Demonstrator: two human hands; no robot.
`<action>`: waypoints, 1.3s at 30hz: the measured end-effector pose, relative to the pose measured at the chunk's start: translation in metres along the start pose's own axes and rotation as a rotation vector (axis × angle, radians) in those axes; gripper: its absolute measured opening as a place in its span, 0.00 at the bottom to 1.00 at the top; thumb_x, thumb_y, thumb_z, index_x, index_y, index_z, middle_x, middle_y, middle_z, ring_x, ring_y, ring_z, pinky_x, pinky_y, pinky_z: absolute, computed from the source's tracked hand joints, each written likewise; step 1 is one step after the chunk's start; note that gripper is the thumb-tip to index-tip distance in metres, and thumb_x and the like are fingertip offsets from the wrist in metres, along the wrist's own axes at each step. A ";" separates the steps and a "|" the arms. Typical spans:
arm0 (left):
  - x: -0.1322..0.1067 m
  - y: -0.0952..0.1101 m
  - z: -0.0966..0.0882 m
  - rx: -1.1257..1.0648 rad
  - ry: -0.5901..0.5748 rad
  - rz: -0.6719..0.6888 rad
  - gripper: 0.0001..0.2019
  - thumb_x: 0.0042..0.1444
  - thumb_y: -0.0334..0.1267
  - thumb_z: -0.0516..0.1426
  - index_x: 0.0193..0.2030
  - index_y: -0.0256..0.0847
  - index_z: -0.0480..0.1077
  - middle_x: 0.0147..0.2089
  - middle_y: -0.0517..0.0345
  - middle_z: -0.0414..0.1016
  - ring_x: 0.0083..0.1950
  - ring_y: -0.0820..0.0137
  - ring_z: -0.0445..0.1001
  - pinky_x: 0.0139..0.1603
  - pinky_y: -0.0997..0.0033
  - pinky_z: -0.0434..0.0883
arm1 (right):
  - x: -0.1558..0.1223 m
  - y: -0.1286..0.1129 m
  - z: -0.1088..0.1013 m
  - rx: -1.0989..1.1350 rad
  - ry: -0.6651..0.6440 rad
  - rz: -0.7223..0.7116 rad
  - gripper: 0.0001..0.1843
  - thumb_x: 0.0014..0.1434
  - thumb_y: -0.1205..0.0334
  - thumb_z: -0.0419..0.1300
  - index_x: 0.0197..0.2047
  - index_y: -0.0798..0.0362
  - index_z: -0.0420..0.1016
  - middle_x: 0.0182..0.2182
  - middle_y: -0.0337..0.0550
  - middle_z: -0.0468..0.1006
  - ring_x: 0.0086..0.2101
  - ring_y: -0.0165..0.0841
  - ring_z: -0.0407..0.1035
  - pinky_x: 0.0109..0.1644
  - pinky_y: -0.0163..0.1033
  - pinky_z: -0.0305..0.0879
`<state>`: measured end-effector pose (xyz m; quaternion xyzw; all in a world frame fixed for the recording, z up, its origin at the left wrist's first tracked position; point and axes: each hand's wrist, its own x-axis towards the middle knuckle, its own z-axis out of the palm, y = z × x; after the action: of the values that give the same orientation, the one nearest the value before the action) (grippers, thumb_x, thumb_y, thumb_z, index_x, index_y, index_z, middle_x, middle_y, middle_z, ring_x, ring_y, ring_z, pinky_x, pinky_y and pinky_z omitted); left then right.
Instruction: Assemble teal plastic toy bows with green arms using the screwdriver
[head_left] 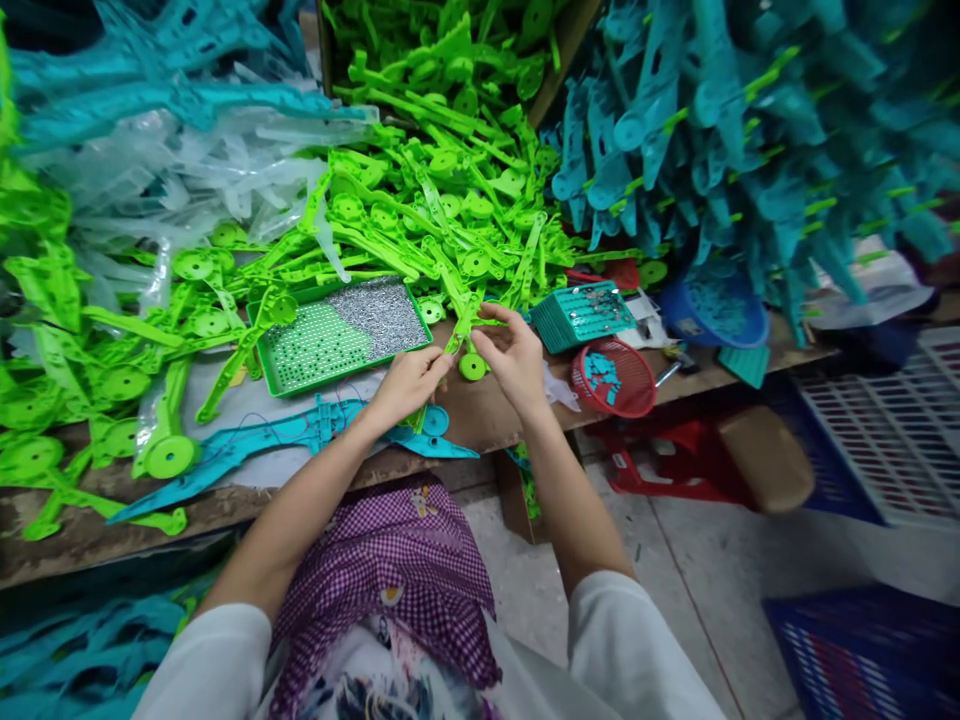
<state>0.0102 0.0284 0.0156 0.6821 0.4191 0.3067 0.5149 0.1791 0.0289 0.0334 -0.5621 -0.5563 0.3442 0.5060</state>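
Smooth plastic green parts, shiny metal bits, rough wooden bench, cloth apron.

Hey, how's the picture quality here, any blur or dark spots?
Head view: hanging turquoise plastic parts smeared at upper right; blue plastic crate soft and dim at lower right; perforated green tray clearer, holes distinct.

Head cam, close abv, faces fwd & down at L hand, R hand & bench

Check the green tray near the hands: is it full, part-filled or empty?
Part-filled: small silvery pieces cover the right side of the green tray, while its hole-dotted floor shows at the left.
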 end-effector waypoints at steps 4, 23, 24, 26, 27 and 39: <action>0.000 -0.001 0.000 0.052 0.007 0.022 0.16 0.65 0.42 0.47 0.28 0.39 0.64 0.22 0.64 0.71 0.19 0.78 0.68 0.25 0.77 0.64 | 0.005 -0.009 -0.006 -0.180 -0.118 -0.127 0.28 0.52 0.57 0.65 0.57 0.43 0.70 0.61 0.46 0.64 0.45 0.36 0.72 0.48 0.45 0.74; -0.001 -0.001 0.001 0.361 0.004 0.130 0.16 0.64 0.38 0.49 0.24 0.40 0.64 0.20 0.62 0.65 0.23 0.73 0.64 0.29 0.73 0.57 | 0.013 -0.005 0.010 -0.184 -0.092 0.114 0.09 0.43 0.65 0.58 0.31 0.49 0.63 0.21 0.28 0.62 0.22 0.26 0.55 0.27 0.34 0.52; -0.001 -0.001 0.001 0.344 -0.008 0.120 0.17 0.64 0.38 0.49 0.24 0.40 0.64 0.20 0.62 0.65 0.23 0.73 0.64 0.29 0.73 0.57 | 0.013 -0.004 0.011 -0.182 -0.072 0.120 0.08 0.43 0.65 0.58 0.30 0.49 0.63 0.20 0.28 0.61 0.21 0.26 0.54 0.26 0.34 0.51; -0.001 -0.001 -0.001 0.283 -0.036 0.091 0.17 0.65 0.40 0.48 0.25 0.40 0.65 0.20 0.62 0.66 0.23 0.73 0.65 0.28 0.74 0.58 | 0.013 -0.003 0.011 -0.128 -0.083 0.124 0.08 0.44 0.65 0.59 0.30 0.49 0.65 0.22 0.29 0.62 0.22 0.26 0.55 0.27 0.34 0.54; -0.001 -0.001 -0.001 0.254 -0.045 0.081 0.17 0.65 0.40 0.48 0.26 0.40 0.65 0.21 0.62 0.67 0.24 0.73 0.66 0.28 0.74 0.59 | 0.012 -0.003 0.009 -0.072 -0.111 0.129 0.08 0.45 0.64 0.59 0.32 0.49 0.67 0.23 0.30 0.64 0.24 0.26 0.58 0.28 0.34 0.56; 0.002 -0.004 -0.005 0.250 -0.002 0.108 0.15 0.65 0.35 0.47 0.26 0.40 0.64 0.21 0.63 0.67 0.23 0.74 0.66 0.29 0.74 0.59 | -0.007 0.002 0.009 0.237 -0.231 0.152 0.28 0.49 0.62 0.65 0.54 0.44 0.68 0.29 0.33 0.72 0.31 0.29 0.68 0.32 0.34 0.65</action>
<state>0.0055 0.0328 0.0130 0.7626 0.4163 0.2787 0.4091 0.1704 0.0240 0.0284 -0.4958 -0.5221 0.5070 0.4739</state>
